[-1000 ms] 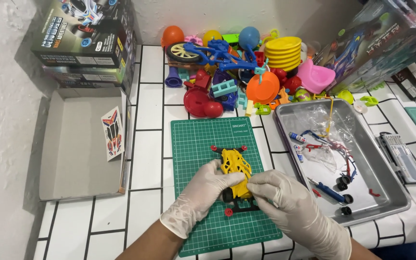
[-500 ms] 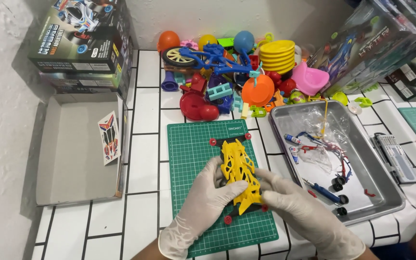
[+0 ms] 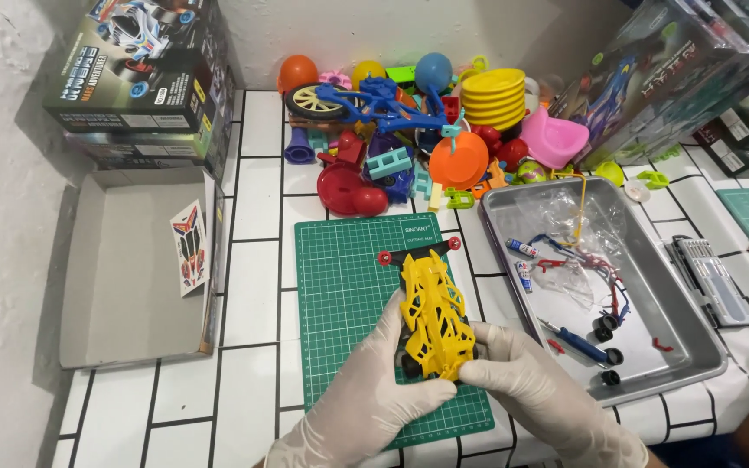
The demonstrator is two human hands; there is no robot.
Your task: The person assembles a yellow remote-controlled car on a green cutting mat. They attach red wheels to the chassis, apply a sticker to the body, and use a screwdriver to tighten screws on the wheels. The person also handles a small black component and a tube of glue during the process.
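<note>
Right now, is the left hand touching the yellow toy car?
Touching. The head view shows the left hand with its gloved fingers wrapped against the side of the yellow toy car, held over the green cutting mat.

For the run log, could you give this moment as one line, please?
left hand + right hand: gripping yellow toy car | over green cutting mat | metal tray beside

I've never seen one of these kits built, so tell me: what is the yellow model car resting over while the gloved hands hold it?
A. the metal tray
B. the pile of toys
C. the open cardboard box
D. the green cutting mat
D: the yellow model car, gripped by the left hand and right hand, sits over the green cutting mat, not in the metal tray.
</note>
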